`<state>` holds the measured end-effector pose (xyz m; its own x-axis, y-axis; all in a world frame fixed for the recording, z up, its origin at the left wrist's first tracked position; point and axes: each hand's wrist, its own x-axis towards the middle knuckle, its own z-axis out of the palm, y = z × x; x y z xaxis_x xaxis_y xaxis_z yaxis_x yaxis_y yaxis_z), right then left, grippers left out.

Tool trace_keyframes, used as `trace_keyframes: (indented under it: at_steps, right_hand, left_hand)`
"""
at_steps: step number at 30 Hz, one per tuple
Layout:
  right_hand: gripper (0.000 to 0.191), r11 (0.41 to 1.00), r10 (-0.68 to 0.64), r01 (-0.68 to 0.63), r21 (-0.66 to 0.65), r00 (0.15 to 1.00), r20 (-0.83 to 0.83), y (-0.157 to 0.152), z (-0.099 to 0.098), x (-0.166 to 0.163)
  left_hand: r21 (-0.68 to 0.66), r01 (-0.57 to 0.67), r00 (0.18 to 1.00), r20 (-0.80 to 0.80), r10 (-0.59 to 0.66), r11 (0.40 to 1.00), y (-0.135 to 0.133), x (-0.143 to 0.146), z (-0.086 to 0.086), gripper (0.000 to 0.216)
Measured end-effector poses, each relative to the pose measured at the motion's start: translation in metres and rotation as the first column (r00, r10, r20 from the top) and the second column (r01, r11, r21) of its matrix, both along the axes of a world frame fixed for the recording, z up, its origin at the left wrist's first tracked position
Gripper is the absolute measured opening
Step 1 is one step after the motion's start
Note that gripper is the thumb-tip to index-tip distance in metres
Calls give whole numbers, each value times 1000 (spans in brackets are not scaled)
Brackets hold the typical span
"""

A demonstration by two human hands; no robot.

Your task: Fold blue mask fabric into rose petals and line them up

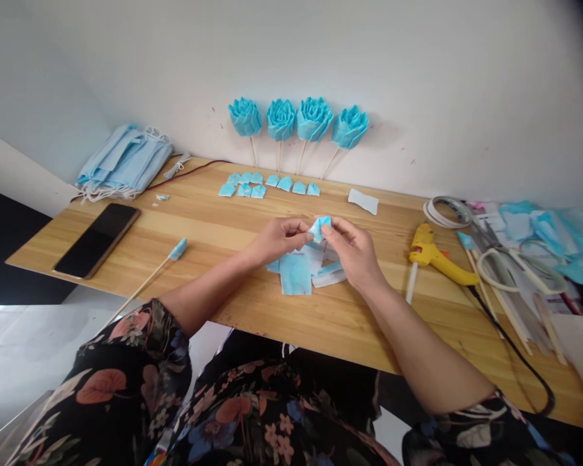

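Note:
Between my two hands is a small folded piece of blue mask fabric. My left hand pinches its left edge, and my right hand grips its right side with the thumb in front. Beneath them lie several cut blue and white fabric pieces on the wooden table. Beyond the hands sit rows of small folded blue petals. Several blue fabric flowers on thin sticks lean on the wall behind. Left of my left forearm lies a stick with a blue wrapped tip.
At the left are a phone and a stack of face masks. On the right lie a yellow glue gun, scissors, a tape roll and blue scraps. A white strip lies near the wall.

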<state>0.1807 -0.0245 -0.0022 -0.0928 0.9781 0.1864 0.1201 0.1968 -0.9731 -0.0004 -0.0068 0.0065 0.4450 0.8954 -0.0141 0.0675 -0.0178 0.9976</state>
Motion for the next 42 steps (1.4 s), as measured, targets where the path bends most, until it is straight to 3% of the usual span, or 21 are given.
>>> trace_keyframes:
  at_steps: [6,16,26,34,42]
  right_hand:
    - [38,1000,-5,5,-14,1000,17,1,-4,2]
    - [30,997,-56,52,49,994,98,-3,2,-1]
    - [39,1000,-12,12,-10,998,62,-1,-1,2]
    - [22,997,-72,66,51,990,121,-2,-2,0]
    - [18,993,-115,115,39,993,1,2,-3,0]
  left_hand:
    - [-14,18,1000,4,-18,1000,-3,2,3,24]
    - [9,-15,1000,19,15,1000,-3,1,2,21]
    - [51,44,998,-44,-42,998,-3,-1,1,21]
    - [103,95,994,-72,-88,990,-4,1,3,18]
    - [58,54,997,-63,-50,997,-4,0,0,20]
